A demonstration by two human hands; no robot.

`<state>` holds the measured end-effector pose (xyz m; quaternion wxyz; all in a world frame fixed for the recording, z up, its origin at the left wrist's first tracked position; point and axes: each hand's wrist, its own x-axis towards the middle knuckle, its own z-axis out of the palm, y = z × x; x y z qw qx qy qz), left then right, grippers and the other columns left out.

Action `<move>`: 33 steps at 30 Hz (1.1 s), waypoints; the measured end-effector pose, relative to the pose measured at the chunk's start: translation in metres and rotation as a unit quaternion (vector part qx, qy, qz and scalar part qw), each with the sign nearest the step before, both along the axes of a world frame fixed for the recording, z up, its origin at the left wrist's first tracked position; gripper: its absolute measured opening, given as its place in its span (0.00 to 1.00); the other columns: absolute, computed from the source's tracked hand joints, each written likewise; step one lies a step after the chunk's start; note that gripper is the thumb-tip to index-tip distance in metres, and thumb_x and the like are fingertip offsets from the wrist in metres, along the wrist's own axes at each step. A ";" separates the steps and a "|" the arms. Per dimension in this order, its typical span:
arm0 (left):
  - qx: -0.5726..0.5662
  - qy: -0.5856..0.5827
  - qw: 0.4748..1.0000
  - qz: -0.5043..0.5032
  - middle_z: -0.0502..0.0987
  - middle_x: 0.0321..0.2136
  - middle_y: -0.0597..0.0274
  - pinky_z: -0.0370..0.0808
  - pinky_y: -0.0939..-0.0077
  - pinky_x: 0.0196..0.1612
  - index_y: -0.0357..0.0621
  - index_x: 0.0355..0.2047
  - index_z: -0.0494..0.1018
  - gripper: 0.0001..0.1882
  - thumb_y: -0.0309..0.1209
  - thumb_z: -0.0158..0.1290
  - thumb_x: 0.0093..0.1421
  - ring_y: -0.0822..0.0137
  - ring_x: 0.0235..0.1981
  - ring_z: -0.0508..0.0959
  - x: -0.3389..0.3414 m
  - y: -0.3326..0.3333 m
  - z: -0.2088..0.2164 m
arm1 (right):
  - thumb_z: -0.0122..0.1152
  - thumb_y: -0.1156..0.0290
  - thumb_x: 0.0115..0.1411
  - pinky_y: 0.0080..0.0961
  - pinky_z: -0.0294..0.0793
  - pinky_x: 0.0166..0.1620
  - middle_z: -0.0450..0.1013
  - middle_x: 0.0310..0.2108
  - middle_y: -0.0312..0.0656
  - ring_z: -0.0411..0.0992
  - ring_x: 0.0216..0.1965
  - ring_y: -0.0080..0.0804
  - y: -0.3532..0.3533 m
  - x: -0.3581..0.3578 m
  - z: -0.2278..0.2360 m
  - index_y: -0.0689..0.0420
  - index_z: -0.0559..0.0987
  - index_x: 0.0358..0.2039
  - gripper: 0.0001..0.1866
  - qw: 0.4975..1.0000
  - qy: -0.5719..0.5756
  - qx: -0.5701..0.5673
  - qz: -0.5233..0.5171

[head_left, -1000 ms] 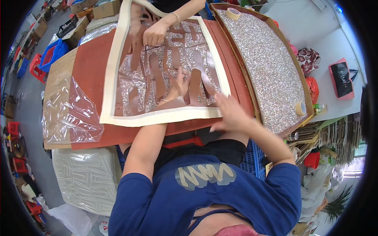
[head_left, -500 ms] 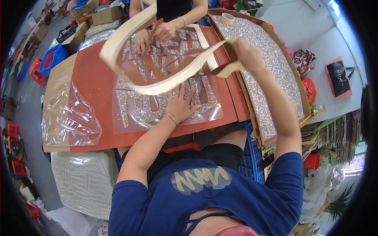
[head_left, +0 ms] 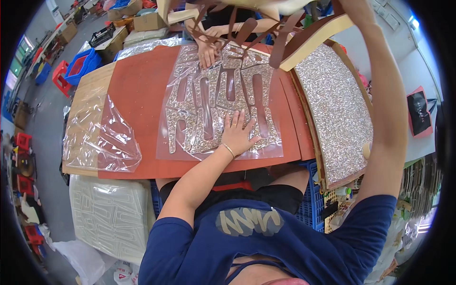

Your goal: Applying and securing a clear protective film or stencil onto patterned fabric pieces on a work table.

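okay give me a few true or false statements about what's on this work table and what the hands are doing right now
1. The left hand lies flat on the clear sheet of glittery cut pieces. True.
2. The right arm rests on the table. False: it is raised, lifting the cut-out waste sheet overhead.
3. The clear sheet lies on a red-brown board. True.
4. The glitter panel lies left of the board. False: it lies to its right.
5. A co-worker's hand touches the sheet's far end. True.
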<state>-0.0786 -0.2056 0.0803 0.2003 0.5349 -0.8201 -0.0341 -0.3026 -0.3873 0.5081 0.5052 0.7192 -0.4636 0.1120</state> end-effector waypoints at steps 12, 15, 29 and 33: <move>0.189 0.307 0.928 -0.094 0.60 0.58 0.40 0.39 0.42 0.63 0.44 0.57 0.62 0.33 0.56 0.31 0.64 0.41 0.63 0.53 0.039 -0.013 0.014 | 0.46 0.73 0.58 0.42 0.70 0.37 0.72 0.34 0.50 0.72 0.36 0.51 0.033 0.011 -0.058 0.57 0.68 0.35 0.05 0.982 -0.028 0.172 0.075; 0.180 0.348 0.918 -0.061 0.61 0.57 0.41 0.40 0.39 0.62 0.45 0.60 0.59 0.34 0.57 0.34 0.63 0.40 0.61 0.56 0.032 -0.005 0.010 | 0.47 0.73 0.57 0.41 0.71 0.38 0.73 0.33 0.48 0.73 0.37 0.48 0.055 0.009 -0.079 0.57 0.68 0.35 0.06 0.976 -0.038 0.188 0.104; 0.044 -0.042 0.998 0.032 0.46 0.65 0.46 0.31 0.28 0.58 0.57 0.61 0.59 0.45 0.68 0.44 0.49 0.34 0.65 0.39 0.009 0.017 0.001 | 0.45 0.67 0.61 0.44 0.72 0.37 0.74 0.34 0.48 0.73 0.36 0.52 0.036 -0.121 -0.029 0.55 0.68 0.35 0.07 0.989 -0.129 0.066 -0.023; 0.025 -0.029 0.999 0.031 0.49 0.64 0.46 0.34 0.30 0.59 0.56 0.60 0.61 0.43 0.66 0.46 0.49 0.36 0.64 0.42 0.008 0.021 0.005 | 0.46 0.66 0.61 0.44 0.71 0.37 0.74 0.33 0.49 0.72 0.36 0.52 0.035 -0.123 -0.034 0.56 0.67 0.35 0.08 0.987 -0.133 0.092 -0.019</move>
